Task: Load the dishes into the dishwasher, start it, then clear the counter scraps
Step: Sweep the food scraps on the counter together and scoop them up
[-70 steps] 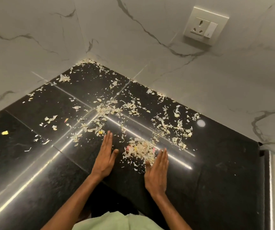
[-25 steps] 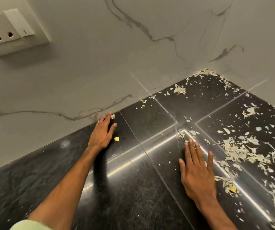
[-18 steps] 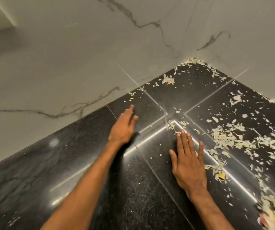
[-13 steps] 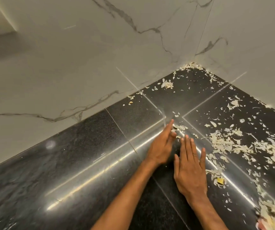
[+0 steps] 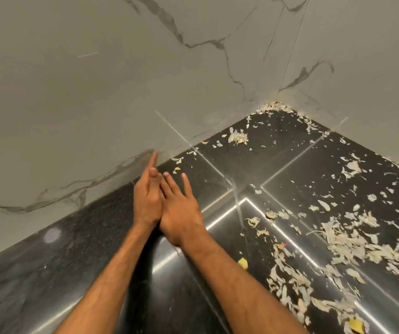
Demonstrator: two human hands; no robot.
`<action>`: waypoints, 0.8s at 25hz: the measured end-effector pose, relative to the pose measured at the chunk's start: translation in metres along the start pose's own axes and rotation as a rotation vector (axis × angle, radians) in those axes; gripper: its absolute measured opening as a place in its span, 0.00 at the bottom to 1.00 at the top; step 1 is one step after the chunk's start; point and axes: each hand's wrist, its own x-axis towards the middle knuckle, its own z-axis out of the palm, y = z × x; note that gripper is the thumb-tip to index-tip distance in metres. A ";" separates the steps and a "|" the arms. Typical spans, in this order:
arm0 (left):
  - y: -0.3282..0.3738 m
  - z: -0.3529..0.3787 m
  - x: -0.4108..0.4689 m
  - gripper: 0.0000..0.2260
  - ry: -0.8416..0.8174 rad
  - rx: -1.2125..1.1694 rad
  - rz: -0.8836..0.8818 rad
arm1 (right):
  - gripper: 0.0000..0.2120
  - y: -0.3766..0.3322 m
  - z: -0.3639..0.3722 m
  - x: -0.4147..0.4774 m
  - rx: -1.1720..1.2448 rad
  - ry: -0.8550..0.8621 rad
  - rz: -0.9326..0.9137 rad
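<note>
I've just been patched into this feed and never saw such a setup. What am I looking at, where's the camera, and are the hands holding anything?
No machine here: a person works bare-handed. The one picture comes from a camera worn on their head, looking forward and down. The left hand stands on edge, fingers straight, near the marble-look wall; the right hand is palm down against the left one, fingers spread. Neither holds anything. Below is a glossy black counter. Pale scraps are strewn over its right side and far corner, with a few yellow bits among them. No dishes or dishwasher show.
</note>
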 end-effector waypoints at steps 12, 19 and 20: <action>-0.007 0.069 0.087 0.31 -0.327 0.423 0.095 | 0.28 0.180 -0.002 0.038 0.020 0.146 0.259; 0.009 0.174 0.143 0.39 -0.364 0.123 0.024 | 0.20 0.270 -0.008 0.062 0.767 0.048 0.038; 0.009 0.186 0.151 0.41 -0.371 0.036 0.013 | 0.20 0.280 -0.002 0.057 0.800 0.107 0.034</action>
